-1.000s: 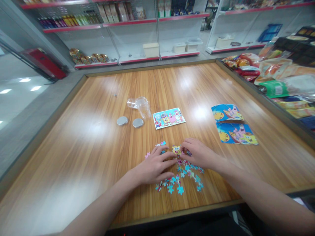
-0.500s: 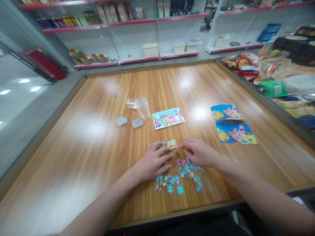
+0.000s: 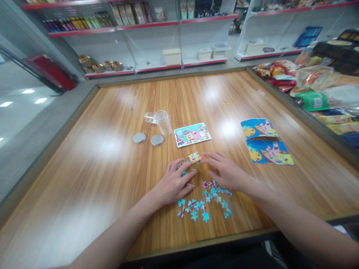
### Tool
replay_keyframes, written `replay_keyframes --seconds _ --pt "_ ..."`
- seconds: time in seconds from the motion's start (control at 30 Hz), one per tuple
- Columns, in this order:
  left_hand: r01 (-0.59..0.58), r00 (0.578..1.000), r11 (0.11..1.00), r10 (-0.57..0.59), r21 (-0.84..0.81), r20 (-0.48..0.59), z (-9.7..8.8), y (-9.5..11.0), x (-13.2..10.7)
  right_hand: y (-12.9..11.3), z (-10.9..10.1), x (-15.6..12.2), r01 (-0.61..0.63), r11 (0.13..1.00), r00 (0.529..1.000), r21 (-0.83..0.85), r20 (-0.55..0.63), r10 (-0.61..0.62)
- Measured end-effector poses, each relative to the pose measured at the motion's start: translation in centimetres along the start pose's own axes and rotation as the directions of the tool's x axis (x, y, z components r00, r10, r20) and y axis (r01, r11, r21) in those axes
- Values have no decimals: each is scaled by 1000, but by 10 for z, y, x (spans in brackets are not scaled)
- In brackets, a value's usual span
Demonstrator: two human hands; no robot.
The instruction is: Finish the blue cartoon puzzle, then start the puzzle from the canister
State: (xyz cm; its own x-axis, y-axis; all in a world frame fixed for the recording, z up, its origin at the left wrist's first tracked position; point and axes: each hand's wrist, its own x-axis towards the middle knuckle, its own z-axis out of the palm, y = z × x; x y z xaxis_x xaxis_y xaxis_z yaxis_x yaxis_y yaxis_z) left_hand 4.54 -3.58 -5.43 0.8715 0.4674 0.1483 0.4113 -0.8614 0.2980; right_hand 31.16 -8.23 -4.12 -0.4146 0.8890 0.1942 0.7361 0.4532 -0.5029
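My left hand (image 3: 174,183) lies flat on the wooden table (image 3: 98,157), fingers stretched over some puzzle pieces. My right hand (image 3: 227,173) rests beside it with fingers extended, its fingertips touching a small joined cluster of yellow puzzle pieces (image 3: 194,157). A scatter of loose blue and pink puzzle pieces (image 3: 206,203) lies just below both hands. A small cartoon reference picture (image 3: 192,135) sits a little beyond the cluster.
Two clear plastic cups (image 3: 162,121) and two round metal lids (image 3: 148,139) lie left of the picture. Two blue cartoon sheets (image 3: 266,145) lie to the right. Snack bags (image 3: 314,86) fill the right side; store shelves (image 3: 157,41) stand behind.
Both hands have slid the yellow joined cluster away from me, out of the loose pile toward the reference picture. The fingers have spread flatter.
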Motion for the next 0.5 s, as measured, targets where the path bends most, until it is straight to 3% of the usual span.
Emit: replay_keyframes --seconds 0.5 --pt "49 996 999 -49 5 -73 5 -4 0 0 2 0 -97 994 995 -42 18 98"
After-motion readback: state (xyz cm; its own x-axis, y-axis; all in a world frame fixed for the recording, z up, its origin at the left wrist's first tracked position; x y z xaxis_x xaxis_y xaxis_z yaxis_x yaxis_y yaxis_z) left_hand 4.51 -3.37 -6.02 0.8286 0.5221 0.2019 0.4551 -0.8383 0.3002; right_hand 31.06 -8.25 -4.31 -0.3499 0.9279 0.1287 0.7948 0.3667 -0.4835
